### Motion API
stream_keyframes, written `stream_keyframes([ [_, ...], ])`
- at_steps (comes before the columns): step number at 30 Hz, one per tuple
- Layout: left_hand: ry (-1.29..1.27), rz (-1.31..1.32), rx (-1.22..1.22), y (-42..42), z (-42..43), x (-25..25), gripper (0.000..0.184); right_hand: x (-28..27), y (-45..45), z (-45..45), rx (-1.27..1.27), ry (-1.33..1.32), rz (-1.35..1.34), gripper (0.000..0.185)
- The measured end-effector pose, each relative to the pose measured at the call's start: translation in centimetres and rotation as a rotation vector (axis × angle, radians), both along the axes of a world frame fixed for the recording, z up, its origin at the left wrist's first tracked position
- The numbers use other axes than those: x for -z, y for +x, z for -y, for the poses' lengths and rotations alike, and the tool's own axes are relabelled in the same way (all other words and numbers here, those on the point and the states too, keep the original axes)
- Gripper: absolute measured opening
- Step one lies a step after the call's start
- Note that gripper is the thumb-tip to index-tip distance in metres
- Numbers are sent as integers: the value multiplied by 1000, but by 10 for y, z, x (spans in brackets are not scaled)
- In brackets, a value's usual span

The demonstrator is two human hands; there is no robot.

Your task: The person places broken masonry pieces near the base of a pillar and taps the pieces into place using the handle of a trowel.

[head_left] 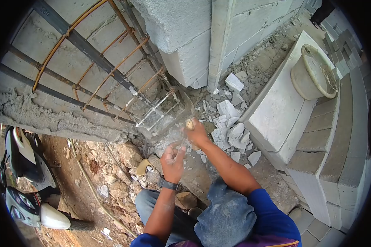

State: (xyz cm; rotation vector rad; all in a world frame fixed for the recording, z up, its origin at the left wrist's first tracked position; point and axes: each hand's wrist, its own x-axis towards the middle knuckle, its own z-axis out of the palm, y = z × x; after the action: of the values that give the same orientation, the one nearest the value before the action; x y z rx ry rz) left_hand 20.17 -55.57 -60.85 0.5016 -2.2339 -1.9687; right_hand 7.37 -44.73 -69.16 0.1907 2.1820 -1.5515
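Note:
My right hand (197, 133) is closed round a tool's pale wooden handle (189, 124), whose rounded end sticks out above the fist; the tool's working end cannot be made out. To its lower left is my left hand (172, 163), with a dark watch (168, 183) at the wrist. Its fingers are curled towards the thumb, slightly blurred, and whatever is between them is hidden. Both hands are low over dusty ground, just in front of the base of a rebar cage (152, 111) set between wall sections.
Broken white block pieces (228, 109) lie right of my hands. Further right, a mortar bucket (309, 74) stands by a long pale block (278, 119) and stacked blocks. Rubble (119, 158), a hose (88, 181) and a motorbike (35, 206) are at left. Another person's foot (316, 22) shows top right.

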Motion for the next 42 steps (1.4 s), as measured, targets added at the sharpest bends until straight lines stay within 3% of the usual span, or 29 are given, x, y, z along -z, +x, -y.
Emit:
stream_keyframes([
  [5,-22,23,-13,21,9,-4,27,-2,5,-50,23,267,-173,48],
  [7,13,35,-16,29,14,-2,27,-7,-9,-87,-74,409,-225,47],
  [10,96,60,-18,33,7,6,31,-45,-38,-107,-314,541,-171,49],
  [21,188,112,57,32,-17,56,30,-142,-44,-127,-512,867,-301,42],
  [25,598,272,-51,19,-11,97,37,-147,-22,-132,-506,906,-349,50],
  [28,688,494,-91,7,-4,115,35,-135,16,-142,-411,902,-373,51],
  [31,-348,19,-8,5,-9,139,32,-102,64,-163,-275,903,-390,51],
  [34,-239,-10,170,-30,-18,111,32,-68,117,-200,-195,959,-406,50],
  [38,-467,-122,234,-86,-38,96,28,-45,172,-246,-122,1102,-468,49],
  [41,-29,-112,-143,-103,-63,65,27,-45,197,-269,-50,1092,-415,48],
  [42,-6,-65,-42,-111,-64,71,27,-46,205,-271,-27,1072,-387,47],
])
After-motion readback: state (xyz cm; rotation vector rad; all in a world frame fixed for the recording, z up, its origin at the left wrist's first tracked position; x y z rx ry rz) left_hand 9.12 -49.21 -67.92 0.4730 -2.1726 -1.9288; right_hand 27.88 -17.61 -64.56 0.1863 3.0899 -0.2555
